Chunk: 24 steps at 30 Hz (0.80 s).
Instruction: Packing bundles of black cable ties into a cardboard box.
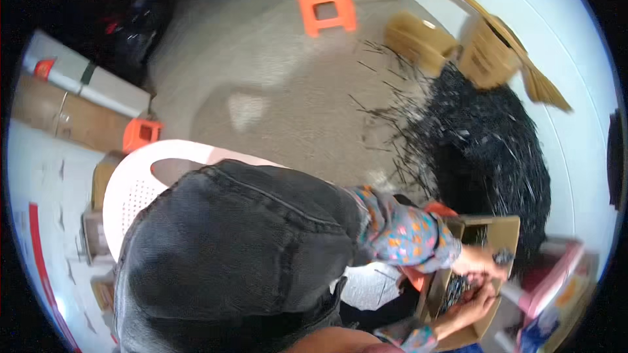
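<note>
An open cardboard box (509, 232) stands at the lower right, with small dark and silvery pieces (456, 291) inside. Over it, my left hand (481, 261) has its fingers bent together; a dark clump (502, 257) shows beside it. My right hand (472, 308) reaches in from the box's near side, fingers curled close to the left hand's fingertips. Blur and small size hide what either hand grips. Patterned sleeves cover both forearms, and my dark denim garment (235, 242) fills much of the lower middle.
A large heap of thin black strips (510, 144) lies beyond the box, some scattered over the floor. Two cartons (418, 42) and a broom (546, 85) stand by the right wall. Orange stools (325, 1) are farther off. A pale plastic chair (131, 189) is at left.
</note>
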Each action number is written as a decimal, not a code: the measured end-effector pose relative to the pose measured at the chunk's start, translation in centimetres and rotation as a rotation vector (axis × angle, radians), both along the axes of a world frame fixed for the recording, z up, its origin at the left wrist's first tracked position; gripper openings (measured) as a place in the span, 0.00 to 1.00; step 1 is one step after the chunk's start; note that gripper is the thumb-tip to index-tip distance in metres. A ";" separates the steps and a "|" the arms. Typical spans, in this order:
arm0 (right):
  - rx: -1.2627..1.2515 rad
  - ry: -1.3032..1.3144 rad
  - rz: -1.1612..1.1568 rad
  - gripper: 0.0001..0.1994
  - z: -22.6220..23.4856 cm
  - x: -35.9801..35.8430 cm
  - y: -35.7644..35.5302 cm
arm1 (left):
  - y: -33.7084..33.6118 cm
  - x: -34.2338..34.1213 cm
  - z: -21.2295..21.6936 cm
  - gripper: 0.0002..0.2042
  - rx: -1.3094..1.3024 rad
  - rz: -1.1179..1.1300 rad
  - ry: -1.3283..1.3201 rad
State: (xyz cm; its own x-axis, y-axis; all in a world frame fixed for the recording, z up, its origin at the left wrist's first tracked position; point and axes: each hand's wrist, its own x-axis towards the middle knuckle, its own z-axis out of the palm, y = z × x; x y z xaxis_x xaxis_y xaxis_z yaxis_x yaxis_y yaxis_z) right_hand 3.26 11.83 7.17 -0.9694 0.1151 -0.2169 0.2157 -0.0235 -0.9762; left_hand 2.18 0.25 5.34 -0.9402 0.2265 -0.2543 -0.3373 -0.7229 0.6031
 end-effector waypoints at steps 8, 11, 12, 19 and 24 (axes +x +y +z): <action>0.029 0.051 0.263 0.09 4.2 3.1 -5.3 | -1.0 -0.6 -1.2 0.13 -0.111 0.078 0.079; -0.021 -0.005 0.359 0.10 3.5 5.0 -8.1 | 1.3 -1.0 -2.5 0.10 -0.165 0.191 0.162; -0.036 -0.029 0.392 0.11 3.3 5.8 -8.9 | 1.4 -0.9 -2.6 0.10 -0.163 0.177 0.164; -0.105 -0.138 0.554 0.14 2.4 8.4 -12.1 | 1.0 0.2 -3.1 0.09 -0.134 0.091 0.130; -0.109 -0.154 0.589 0.17 2.0 8.5 -13.1 | 0.2 0.4 -3.4 0.09 -0.123 0.063 0.112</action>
State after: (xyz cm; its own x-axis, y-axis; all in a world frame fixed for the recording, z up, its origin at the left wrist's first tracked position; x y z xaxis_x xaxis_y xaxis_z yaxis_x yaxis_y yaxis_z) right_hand 11.76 -1.32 9.16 -0.8202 -0.4603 -0.3398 0.3609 0.0445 -0.9315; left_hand 2.55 0.46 1.97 -0.9756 0.1397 -0.1696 -0.2194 -0.6592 0.7192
